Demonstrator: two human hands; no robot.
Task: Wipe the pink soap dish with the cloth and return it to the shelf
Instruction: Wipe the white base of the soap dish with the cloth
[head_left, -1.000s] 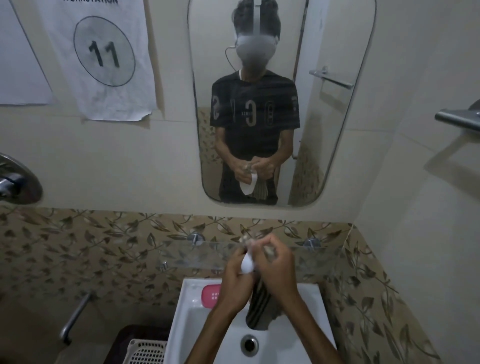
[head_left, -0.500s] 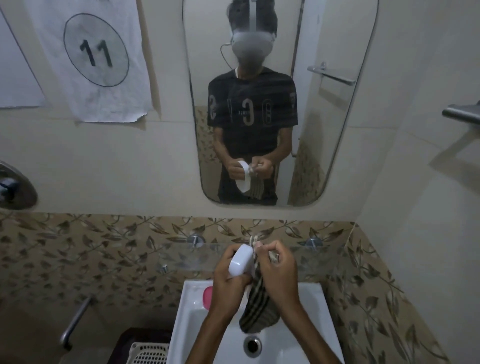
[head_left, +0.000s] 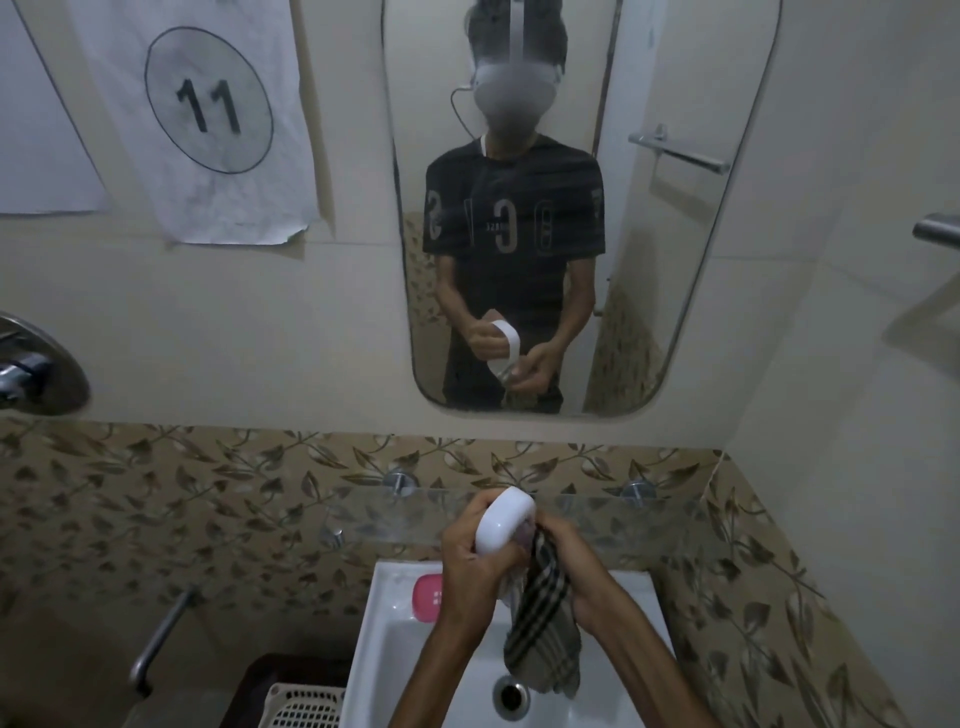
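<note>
The mirror (head_left: 571, 208) fills the upper centre of the frame and reflects the person, both hands busy at waist height. Left of it hangs a paper sheet (head_left: 208, 119) marked 11 in a circle. A band of leaf-patterned tiles (head_left: 208, 499) crosses the middle of the frame, with the glass shelf (head_left: 613, 514) fixed in front of it. Below, at the bottom centre, sits the white sink (head_left: 395, 639); a pink piece of soap dish (head_left: 427, 597) lies on its upper left rim. A white basket (head_left: 304, 709) shows at the bottom edge, left of the sink.

Above the sink, the striped cloth (head_left: 545, 623) hangs from the right hand (head_left: 571, 561), whose fingers are curled round its upper end. The left hand (head_left: 467, 561) grips a white oval dish part (head_left: 503, 522), tilted on edge, just in front of the shelf and touching the cloth.
</note>
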